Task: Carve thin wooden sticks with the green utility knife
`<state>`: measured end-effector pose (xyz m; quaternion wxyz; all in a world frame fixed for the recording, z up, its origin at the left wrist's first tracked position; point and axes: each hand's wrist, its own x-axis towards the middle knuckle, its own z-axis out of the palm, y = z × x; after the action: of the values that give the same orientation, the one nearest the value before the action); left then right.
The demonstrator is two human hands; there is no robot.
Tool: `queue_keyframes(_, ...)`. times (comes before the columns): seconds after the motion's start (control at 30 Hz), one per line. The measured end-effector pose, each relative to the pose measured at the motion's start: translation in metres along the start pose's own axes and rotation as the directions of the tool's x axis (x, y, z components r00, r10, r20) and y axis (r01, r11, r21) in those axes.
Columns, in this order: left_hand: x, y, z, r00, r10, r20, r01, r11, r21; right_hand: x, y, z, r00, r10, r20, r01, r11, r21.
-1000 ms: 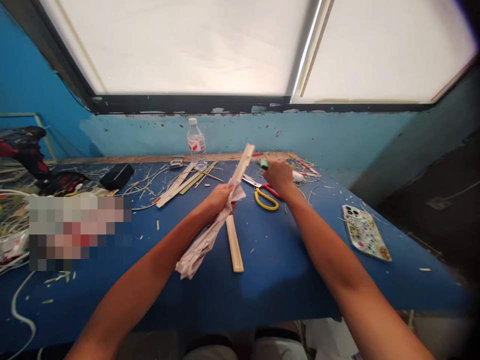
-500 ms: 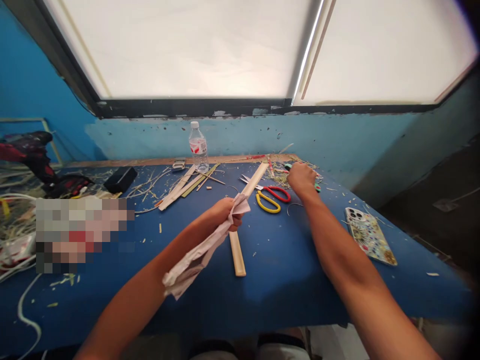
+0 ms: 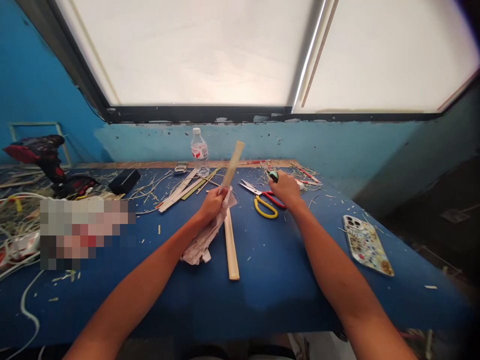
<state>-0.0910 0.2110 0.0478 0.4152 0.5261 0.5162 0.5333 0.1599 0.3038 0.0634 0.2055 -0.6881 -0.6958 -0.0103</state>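
Observation:
My left hand [image 3: 214, 204] is closed round a pale bamboo strip [image 3: 233, 162] and a crumpled whitish cloth [image 3: 202, 242] that hangs below the fist. The strip points up and away from me. Beneath, a second pale strip [image 3: 232, 250] lies on the blue table. My right hand [image 3: 285, 190] is wrapped round a green and black tool [image 3: 274, 176], mostly hidden by the fingers. Just left of that hand lie scissors [image 3: 265, 204] with one yellow and one red handle, blades apart.
A water bottle [image 3: 200, 152] stands near the wall, beside flat strips [image 3: 178, 192]. At left are a black box [image 3: 124, 181], a cordless drill [image 3: 48, 162] and cables. A patterned phone [image 3: 368, 245] lies at right, shavings [image 3: 262, 175] at the back.
My right hand has moved left, bringing the green tool away from the back right. My left hand has shifted slightly left, and its strip now points more upright, with the cloth bunched lower.

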Motion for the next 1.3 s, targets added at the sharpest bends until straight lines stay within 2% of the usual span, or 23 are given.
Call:
queue_keyframes(0.2,-0.004,-0.001,0.005,0.998,0.012,0.057,-0.006,0.994,-0.106,-0.011,-0.018,-0.003,0.988,-0.133,-0.075,0.137,0.99,0.039)
queue_keyframes(0.47,-0.003,-0.003,0.005,0.999,-0.002,0.05,0.009,0.99,-0.138,-0.018,-0.028,0.0,0.988,-0.135,-0.07,0.139,0.988,0.06)
queue_keyframes(0.57,-0.001,-0.003,0.004,0.998,0.024,0.051,-0.02,0.997,-0.076,-0.021,-0.031,-0.001,0.985,-0.128,-0.118,0.139,0.986,0.092)
queue_keyframes(0.63,-0.002,-0.003,0.003,0.995,0.089,0.043,-0.091,0.994,0.065,-0.024,-0.033,-0.004,0.981,-0.118,-0.157,0.137,0.984,0.111)
queue_keyframes(0.67,-0.003,-0.003,0.002,0.991,0.129,0.029,-0.132,0.973,0.187,-0.024,-0.033,-0.005,0.979,-0.11,-0.173,0.13,0.985,0.11)
queue_keyframes(0.73,-0.006,-0.003,0.0,0.983,0.181,-0.011,-0.154,0.864,0.48,-0.025,-0.034,-0.009,0.976,-0.094,-0.194,0.113,0.99,0.088)
queue_keyframes(0.8,-0.009,-0.002,-0.002,0.981,0.186,-0.05,-0.097,0.703,0.705,-0.025,-0.034,-0.013,0.976,-0.081,-0.2,0.095,0.994,0.059)
queue_keyframes(0.87,-0.012,0.0,-0.002,0.983,0.171,-0.066,-0.044,0.571,0.82,-0.024,-0.033,-0.016,0.979,-0.066,-0.193,0.076,0.996,0.046)
queue_keyframes(0.97,-0.014,0.002,0.0,0.983,0.172,-0.061,-0.02,0.435,0.9,-0.021,-0.029,-0.019,0.981,-0.029,-0.194,0.035,0.999,0.031)
queue_keyframes(1.03,-0.016,0.005,0.0,0.984,0.17,-0.054,-0.015,0.382,0.924,-0.019,-0.025,-0.02,0.979,-0.013,-0.202,0.016,1.0,0.016)
queue_keyframes(1.2,-0.02,0.009,0.0,0.984,0.176,-0.014,-0.049,0.345,0.937,-0.011,-0.015,-0.018,0.983,-0.032,-0.183,0.023,0.998,-0.053)
queue_keyframes(1.3,-0.018,0.011,0.007,0.988,0.156,0.001,-0.054,0.335,0.941,-0.003,-0.013,-0.014,0.981,0.01,-0.193,-0.033,0.993,-0.116)
